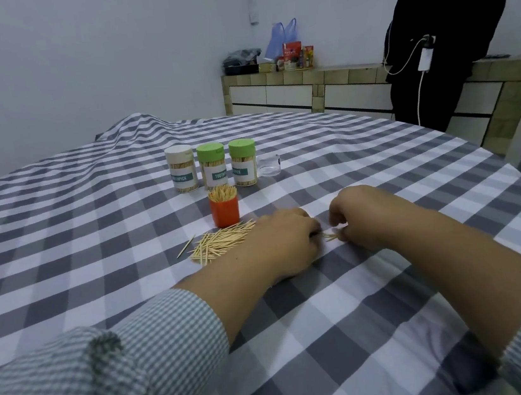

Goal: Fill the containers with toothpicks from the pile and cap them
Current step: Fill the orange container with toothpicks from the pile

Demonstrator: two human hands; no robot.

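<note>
A pile of toothpicks point(218, 242) lies on the checked tablecloth. Behind it stands an orange container point(225, 212), uncapped and packed with upright toothpicks. Further back stand three capped, labelled jars full of toothpicks: a white-capped jar point(181, 169) and two green-capped jars point(212, 165) point(243, 161). A clear plastic cap point(269, 165) stands to their right. My left hand point(286, 243) and my right hand point(359, 214) rest on the cloth right of the pile, fingers curled toward each other. Together they pinch a small bundle of toothpicks point(330, 236) between them.
The table's grey-and-white cloth point(92, 236) bunches up at the far left. A tiled counter point(304, 88) with bags and boxes runs along the back wall. A person in dark clothes point(443, 34) stands at the right, with a white cable and charger hanging.
</note>
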